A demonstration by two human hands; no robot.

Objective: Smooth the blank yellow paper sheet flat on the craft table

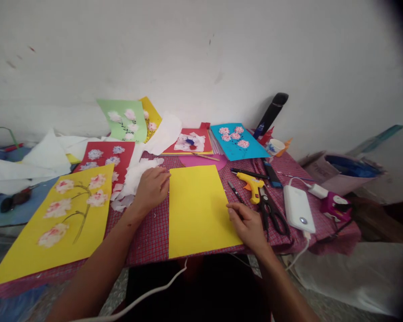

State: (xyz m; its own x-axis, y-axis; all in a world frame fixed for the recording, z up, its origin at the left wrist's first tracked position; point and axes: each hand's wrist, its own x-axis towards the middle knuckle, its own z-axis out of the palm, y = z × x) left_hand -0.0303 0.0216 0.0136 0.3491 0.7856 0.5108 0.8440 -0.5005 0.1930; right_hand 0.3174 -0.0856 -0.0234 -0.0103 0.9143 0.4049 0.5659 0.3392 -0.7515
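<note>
A plain yellow sheet of paper [199, 212] lies flat on the checked tablecloth in front of me. My left hand [152, 188] is closed at its upper left edge, fingers curled and fingertips against the paper. On the opposite side, my right hand [249, 224] pinches the right edge with thumb and bent fingers. White crumpled tissue paper [137, 176] lies just behind my left hand. Close to my right hand are black-handled scissors [273, 214], a yellow glue gun [251, 184] and a marker [235, 191].
Flower pictures on yellow [97, 214], red [102, 154], green [126, 118] and blue card [238, 141] surround the work area. A white power bank [298, 209] with cables sits right. Behind stand a paper cup [275, 146] and a dark cylinder [272, 114] against the wall.
</note>
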